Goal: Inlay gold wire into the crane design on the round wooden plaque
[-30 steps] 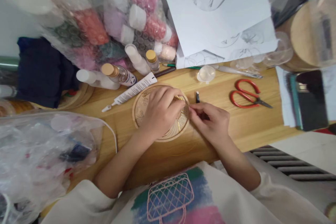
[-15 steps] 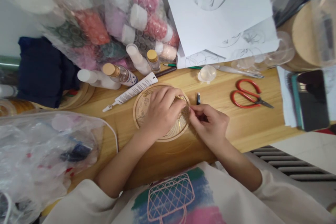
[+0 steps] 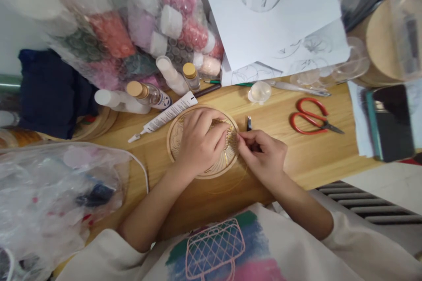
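Observation:
A round carved wooden disc [image 3: 178,134] lies flat on the table, with raised lines and gold fan-like strands [image 3: 227,151] on its right half. My left hand [image 3: 201,140] rests over the disc, fingers bent and thumb near the index finger at the gold strands; its fingertips are partly hidden. At the disc's right rim, my right hand [image 3: 263,153] pinches a fine gold thread [image 3: 246,170] between thumb and index finger. The thread's loose part curves over the table below the disc. Just above my right hand lies a small dark tool with a metal tip [image 3: 249,123].
Red-handled scissors [image 3: 310,120] lie to the right, near a dark phone [image 3: 392,123]. Behind the disc are a white glue tube [image 3: 169,112], corked bottles [image 3: 150,94], a small clear cup [image 3: 260,92] and papers [image 3: 277,30]. A plastic bag [image 3: 59,193] covers the left side.
My left thumb and fingers have shifted slightly, and more of the gold strands shows beside them. My right hand stays at the disc's rim in the same pinch.

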`<state>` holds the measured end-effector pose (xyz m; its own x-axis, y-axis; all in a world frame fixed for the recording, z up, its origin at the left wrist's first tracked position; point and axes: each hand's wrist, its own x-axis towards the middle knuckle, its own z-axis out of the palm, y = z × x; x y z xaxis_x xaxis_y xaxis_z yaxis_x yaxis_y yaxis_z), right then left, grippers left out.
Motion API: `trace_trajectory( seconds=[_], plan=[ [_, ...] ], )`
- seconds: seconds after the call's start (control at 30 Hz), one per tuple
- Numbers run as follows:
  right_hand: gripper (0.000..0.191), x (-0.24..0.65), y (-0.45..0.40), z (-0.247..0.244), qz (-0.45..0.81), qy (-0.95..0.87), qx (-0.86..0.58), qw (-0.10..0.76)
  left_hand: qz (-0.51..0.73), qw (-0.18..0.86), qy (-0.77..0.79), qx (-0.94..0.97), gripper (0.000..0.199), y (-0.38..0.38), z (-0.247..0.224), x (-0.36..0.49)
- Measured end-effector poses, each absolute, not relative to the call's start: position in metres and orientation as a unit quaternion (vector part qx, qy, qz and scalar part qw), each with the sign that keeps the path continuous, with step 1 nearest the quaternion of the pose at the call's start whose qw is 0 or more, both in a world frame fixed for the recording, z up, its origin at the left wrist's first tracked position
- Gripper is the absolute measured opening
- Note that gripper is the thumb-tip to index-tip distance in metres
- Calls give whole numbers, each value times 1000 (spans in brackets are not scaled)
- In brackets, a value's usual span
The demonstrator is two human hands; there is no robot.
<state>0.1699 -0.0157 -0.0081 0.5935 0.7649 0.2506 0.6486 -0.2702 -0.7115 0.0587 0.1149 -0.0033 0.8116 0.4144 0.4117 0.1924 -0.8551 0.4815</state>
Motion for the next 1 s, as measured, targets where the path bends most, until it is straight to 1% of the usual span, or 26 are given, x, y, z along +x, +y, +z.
trace_trajectory(
  seconds=[0.5, 0.7, 0.83, 1.0],
  plan=[
    [4, 172, -18, -7, 61, -464, -786, 404, 273, 205, 159, 926, 10, 115, -3, 60],
    [7, 172, -18, -8, 70, -451, -798, 394, 268, 203, 165, 927, 11, 115, -3, 60],
    [8, 171, -19, -8, 71, -444, -806, 385, 243, 210, 139, 937, 9, 113, -2, 60],
    [5, 173, -19, -8, 75, -460, -786, 407, 221, 207, 104, 947, 13, 112, -1, 60]
  ],
)
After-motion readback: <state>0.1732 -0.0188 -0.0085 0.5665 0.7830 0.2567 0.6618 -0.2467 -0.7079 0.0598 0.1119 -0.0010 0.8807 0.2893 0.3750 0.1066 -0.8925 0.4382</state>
